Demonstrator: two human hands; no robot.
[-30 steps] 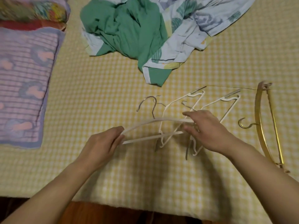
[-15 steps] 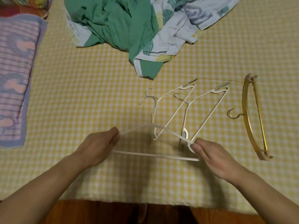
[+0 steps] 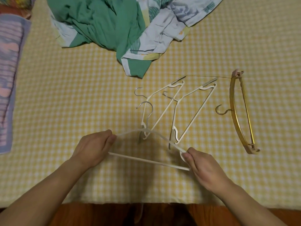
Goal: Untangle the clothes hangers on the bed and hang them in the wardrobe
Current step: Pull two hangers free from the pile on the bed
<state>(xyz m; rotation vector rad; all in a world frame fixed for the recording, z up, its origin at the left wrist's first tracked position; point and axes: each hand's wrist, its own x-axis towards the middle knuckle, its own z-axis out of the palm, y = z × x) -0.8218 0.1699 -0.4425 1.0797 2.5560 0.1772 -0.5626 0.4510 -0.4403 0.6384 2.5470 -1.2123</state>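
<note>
Here we are in the untangling step, with one white hanger [image 3: 146, 161] held up at both ends above the yellow checked bed [image 3: 65, 98]. Our left hand [image 3: 93, 147] has its fingers curled round the hanger's left shoulder, and our right hand [image 3: 205, 167] pinches the right corner between thumb and fingertips. The hanger's metal hook [image 3: 147, 111] reaches away from us toward two more white hangers [image 3: 179, 110], which lie on the bed overlapping each other, one's hook apparently threaded through the other's frame. Whether our held hanger is fully free we cannot tell: its top arc crosses over the lower tips of that pair, and the blur hides any contact. A gold hanger [image 3: 239, 111] lies apart to the right, untangled. A rumpled green and patterned quilt [image 3: 114, 25] sits at the far side, and a striped pillow [image 3: 8, 79] lies at the left.

Judging from this, the next move calls for drawing the held hanger toward us and up, watching that its hook clears the pair, then setting it aside. The wardrobe is not in view, so hanging comes later.
</note>
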